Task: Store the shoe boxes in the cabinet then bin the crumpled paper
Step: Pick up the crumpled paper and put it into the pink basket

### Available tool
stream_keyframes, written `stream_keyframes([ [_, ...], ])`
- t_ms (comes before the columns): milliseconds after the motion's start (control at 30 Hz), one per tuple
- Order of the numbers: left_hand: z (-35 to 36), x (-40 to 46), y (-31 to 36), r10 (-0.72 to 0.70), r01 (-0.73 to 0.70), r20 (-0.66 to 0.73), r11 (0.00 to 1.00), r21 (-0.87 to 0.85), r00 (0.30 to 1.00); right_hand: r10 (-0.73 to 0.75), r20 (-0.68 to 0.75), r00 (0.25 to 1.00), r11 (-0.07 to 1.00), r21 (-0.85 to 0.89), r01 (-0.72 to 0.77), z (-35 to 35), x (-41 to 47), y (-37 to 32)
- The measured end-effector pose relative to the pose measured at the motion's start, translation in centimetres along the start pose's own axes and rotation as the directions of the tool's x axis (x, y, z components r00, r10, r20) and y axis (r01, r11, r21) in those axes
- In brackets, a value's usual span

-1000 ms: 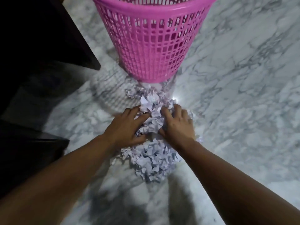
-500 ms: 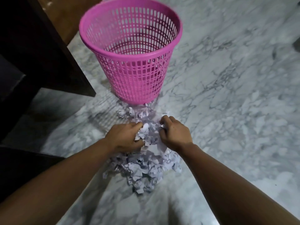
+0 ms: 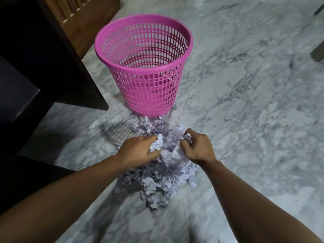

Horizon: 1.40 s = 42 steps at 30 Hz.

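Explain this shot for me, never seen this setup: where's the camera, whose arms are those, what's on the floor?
No machine here. One wide-angle camera worn on a person's head looks forward and down, so the two bare arms are the wearer's own. On the grey-veined marble floor lies a heap of crumpled white paper, right in front of an upright pink plastic lattice waste basket, which looks empty. The left hand and right hand each have their fingers curled round paper from the heap. Dark wooden furniture stands at left.

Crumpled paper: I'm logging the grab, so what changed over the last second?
Both hands went from pressing flat on the crumpled paper to curling around clumps: left hand and right hand each grip some. The pile stays on the floor before the pink basket.
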<state>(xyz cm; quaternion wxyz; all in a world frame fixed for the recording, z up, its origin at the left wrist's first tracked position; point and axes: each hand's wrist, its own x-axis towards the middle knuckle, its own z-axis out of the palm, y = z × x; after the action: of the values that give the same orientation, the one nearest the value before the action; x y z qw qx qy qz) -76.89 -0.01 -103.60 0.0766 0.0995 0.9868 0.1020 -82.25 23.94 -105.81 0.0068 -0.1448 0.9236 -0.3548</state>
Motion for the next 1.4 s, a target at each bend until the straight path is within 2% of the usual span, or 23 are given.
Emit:
stream_keyframes([
  [133,-3.5,-0.2,0.9,-0.038,-0.021,-0.278,0.978,-0.208,0.96,0.039,-0.204,0.978,0.944,0.33,0.031,-2.3,2.9,-3.1],
  [233,-8.5,0.7,1.0,-0.135,-0.083,-0.487,0.913,-0.4,0.863,-0.003,-0.345,0.938,0.869,0.463,0.173,-5.9,6.6,-7.7],
  [300,-12.5,1.7,0.8,-0.202,-0.173,-0.604,0.846,-0.504,0.771,-0.068,-0.447,0.892,0.828,0.474,0.3,-8.7,9.3,-10.9],
  [400,-18.9,4.8,-0.6,-0.27,-0.335,-0.77,0.782,-0.526,0.578,-0.157,-0.55,0.82,0.777,0.443,0.446,-11.8,13.9,-15.4],
  [467,-22.0,7.8,-1.9,-0.3,-0.349,-0.796,0.778,-0.523,0.525,-0.185,-0.549,0.815,0.803,0.394,0.447,-12.7,17.1,-17.9],
  [500,-23.0,9.5,-2.6,-0.315,-0.324,-0.787,0.783,-0.532,0.53,-0.197,-0.52,0.831,0.83,0.363,0.424,-12.9,18.6,-19.0],
  [567,-24.1,12.7,-3.7,-0.362,-0.201,-0.718,0.798,-0.568,0.594,-0.212,-0.389,0.896,0.907,0.262,0.329,-12.5,21.3,-20.4],
  [633,-24.3,14.8,-4.3,-0.401,0.035,-0.541,0.825,-0.564,0.739,-0.145,-0.153,0.978,0.989,0.007,0.147,-11.9,23.7,-21.4],
  [667,-24.0,15.4,-4.3,-0.401,0.175,-0.388,0.848,-0.5,0.83,-0.079,-0.006,0.997,0.99,-0.121,0.078,-11.8,24.5,-21.7],
  [700,-23.5,15.9,-4.4,-0.399,0.292,-0.221,0.871,-0.395,0.89,-0.016,0.141,0.99,0.976,-0.214,0.046,-11.7,24.7,-22.1],
  [767,-22.8,16.2,-4.3,-0.402,0.395,-0.007,0.901,-0.177,0.915,0.079,0.374,0.924,0.97,-0.244,0.015,-11.8,24.2,-22.8],
  [833,-22.4,16.2,-3.9,-0.377,0.376,-0.007,0.924,-0.067,0.926,0.08,0.422,0.903,0.97,-0.24,0.026,-12.0,23.6,-22.9],
  [933,-21.9,15.4,-3.4,-0.318,0.31,-0.287,0.948,-0.075,0.903,-0.029,0.25,0.968,0.977,-0.195,0.08,-12.8,24.0,-21.1],
  [1000,-21.2,13.8,-2.6,-0.255,0.22,-0.478,0.967,-0.128,0.84,-0.037,0.251,0.967,0.986,-0.148,0.077,-12.7,24.0,-19.7],
  [1067,-19.7,11.8,-2.1,-0.169,0.096,-0.597,0.984,-0.152,0.784,-0.033,0.285,0.958,0.993,-0.098,0.063,-12.3,23.9,-18.6],
  [1133,-17.8,10.1,-1.9,-0.104,0.002,-0.644,0.988,-0.157,0.758,-0.066,0.255,0.965,0.995,-0.058,0.083,-11.9,23.8,-18.2],
  [1167,-17.0,9.3,-1.8,-0.08,-0.036,-0.664,0.987,-0.158,0.743,-0.107,0.189,0.976,0.992,-0.048,0.118,-11.8,23.6,-18.3],
  [1267,-14.9,7.0,-1.6,0.009,-0.142,-0.723,0.982,-0.124,0.691,-0.225,-0.145,0.964,0.967,0.087,0.239,-11.6,22.7,-17.4],
  [1333,-13.5,5.2,-1.6,0.092,-0.215,-0.745,0.974,-0.07,0.661,-0.187,-0.399,0.898,0.913,0.268,0.309,-11.0,20.6,-15.4],
  [1367,-12.4,4.1,-1.8,0.111,-0.236,-0.72,0.969,-0.075,0.685,-0.124,-0.479,0.869,0.891,0.333,0.31,-10.1,18.7,-13.9],
  [1400,-10.6,3.1,-2.4,0.104,-0.224,-0.652,0.969,-0.105,0.751,-0.045,-0.508,0.86,0.891,0.368,0.265,-8.8,16.4,-12.1],
])
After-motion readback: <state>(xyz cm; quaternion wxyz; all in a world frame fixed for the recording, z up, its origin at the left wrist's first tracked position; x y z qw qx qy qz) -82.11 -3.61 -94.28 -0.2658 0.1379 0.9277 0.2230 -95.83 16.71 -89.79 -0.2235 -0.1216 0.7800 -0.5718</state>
